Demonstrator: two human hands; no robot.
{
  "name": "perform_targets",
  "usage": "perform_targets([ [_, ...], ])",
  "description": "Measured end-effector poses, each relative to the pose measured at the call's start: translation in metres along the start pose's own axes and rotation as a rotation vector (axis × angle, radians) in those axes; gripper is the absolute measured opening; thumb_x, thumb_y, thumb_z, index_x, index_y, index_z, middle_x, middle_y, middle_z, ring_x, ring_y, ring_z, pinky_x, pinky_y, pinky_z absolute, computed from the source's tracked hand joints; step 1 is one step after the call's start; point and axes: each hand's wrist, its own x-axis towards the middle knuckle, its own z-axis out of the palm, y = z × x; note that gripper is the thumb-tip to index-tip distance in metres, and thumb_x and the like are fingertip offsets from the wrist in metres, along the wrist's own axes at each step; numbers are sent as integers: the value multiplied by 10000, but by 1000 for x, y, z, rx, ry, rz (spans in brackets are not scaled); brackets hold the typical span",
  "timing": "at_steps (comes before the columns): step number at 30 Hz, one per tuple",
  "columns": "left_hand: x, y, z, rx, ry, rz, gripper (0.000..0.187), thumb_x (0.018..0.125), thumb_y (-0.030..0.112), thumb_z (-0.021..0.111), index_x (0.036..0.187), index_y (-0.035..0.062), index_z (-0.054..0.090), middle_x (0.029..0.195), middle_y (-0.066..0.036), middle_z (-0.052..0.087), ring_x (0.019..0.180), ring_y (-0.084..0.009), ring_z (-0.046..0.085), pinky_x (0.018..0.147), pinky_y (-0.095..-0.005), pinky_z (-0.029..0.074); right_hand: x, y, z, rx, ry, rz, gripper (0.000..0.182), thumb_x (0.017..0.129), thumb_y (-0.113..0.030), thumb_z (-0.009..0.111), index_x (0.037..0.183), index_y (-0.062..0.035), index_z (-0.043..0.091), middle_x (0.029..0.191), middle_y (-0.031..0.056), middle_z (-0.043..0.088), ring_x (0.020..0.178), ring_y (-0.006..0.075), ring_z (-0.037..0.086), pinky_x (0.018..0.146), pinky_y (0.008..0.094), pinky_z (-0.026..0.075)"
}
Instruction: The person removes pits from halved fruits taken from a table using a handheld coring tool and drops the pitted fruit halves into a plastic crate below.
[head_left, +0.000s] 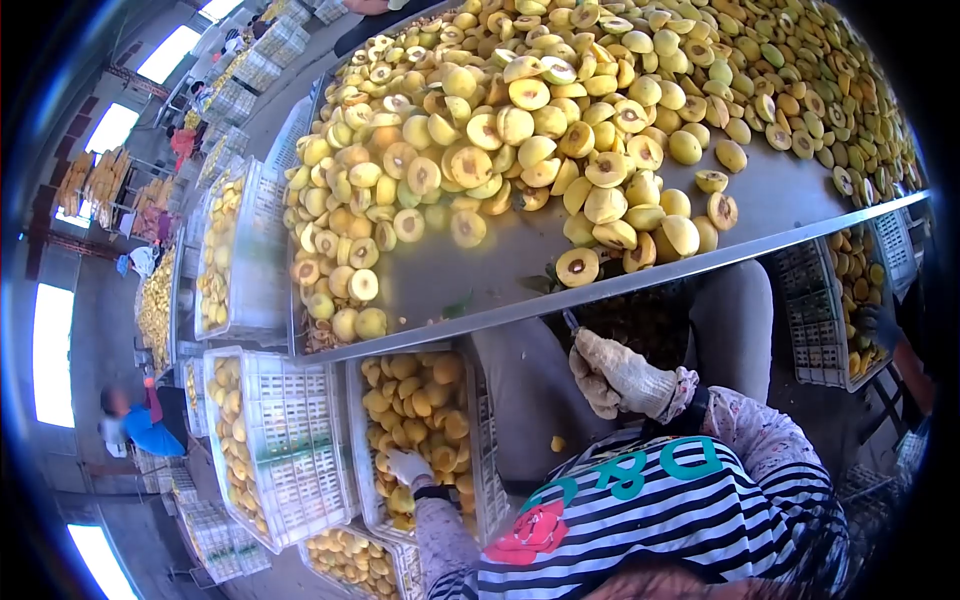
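Note:
My right hand (622, 376), in a pale knitted work glove, is closed around a slim tool (570, 320) whose tip points at the table edge; its kind is not clear. My left hand (408, 467), in a white glove, lies palm down with fingers stretched among yellow apricot halves in a plastic crate (486, 450) beside my left leg. Right in front, a metal table (480, 285) carries a large heap of halved apricots (520, 125), many with brown centres showing. A small orange piece (557, 443) shows over my lap, perhaps in mid-air.
White crates of apricots (295, 430) stand at the left, another crate (815, 320) at the right under the table edge. A co-worker's gloved hand (880, 327) is by that crate. A person in blue (150, 425) and stacked crates (230, 100) are farther left. Leaves (457, 305) lie on the table.

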Motion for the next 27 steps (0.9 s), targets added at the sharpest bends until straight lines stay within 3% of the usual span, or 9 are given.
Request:
perform_targets([
  [2,24,0,-3,279,15,79,472,886,152,635,1324,25,512,1214,-230,594,1126,-400,583,937,-492,495,-1,-4,2,-34,-1,-6,485,1050,-497,410,771,-108,490,540,10,455,406,112,395,410,268,337],
  [7,-18,213,-178,-625,408,823,101,888,107,630,969,47,631,997,-153,645,902,-336,613,832,-447,498,0,-8,-2,-68,-5,25,403,1042,-414,469,788,-101,484,570,13,471,409,108,422,395,267,346],
  [9,-12,292,-193,-813,100,987,170,885,96,622,1043,41,656,1035,-147,672,936,-334,641,863,-420,508,-2,-13,-3,-86,9,35,388,1035,-406,484,797,-100,480,586,13,474,415,104,425,394,266,350],
  [14,-7,409,-161,-464,84,1407,463,819,31,668,1273,59,579,1000,-138,641,937,-244,653,832,-312,537,-15,-22,-18,-86,-9,-80,313,1014,-360,528,840,-104,483,599,6,468,423,95,423,394,262,349],
  [15,-7,413,-162,-470,-316,1174,499,782,14,719,1253,45,559,986,-99,621,917,-196,644,823,-282,531,-18,-22,-22,-90,-13,-109,310,1012,-359,532,841,-104,482,601,3,469,422,94,421,394,261,349],
  [18,-24,406,-170,-562,-570,1054,444,766,-6,747,1169,24,563,977,-61,623,871,-157,618,811,-282,527,-24,-23,-27,-124,16,-140,291,1007,-356,537,875,-100,499,621,-5,472,440,89,421,403,257,350],
  [24,-104,351,-183,-921,-556,1089,318,762,-53,743,1027,12,581,990,-60,630,890,-113,626,803,-253,536,-32,-33,-8,-236,-31,-115,278,996,-365,541,1024,-89,547,669,-11,478,509,81,430,440,241,359],
  [26,-135,332,-203,-1290,-847,811,327,787,-75,721,1038,32,539,1040,-102,615,957,-163,639,824,-293,570,-31,-32,-3,-265,-51,-110,287,998,-368,538,1016,-82,546,665,-9,482,506,84,435,439,241,360],
  [27,-148,329,-201,-1428,-887,889,341,797,-103,689,1032,54,497,1069,-128,601,943,-175,645,845,-297,580,-32,-33,0,-289,-44,-101,291,1001,-364,537,1009,-73,545,646,-5,492,500,87,449,437,246,364],
])
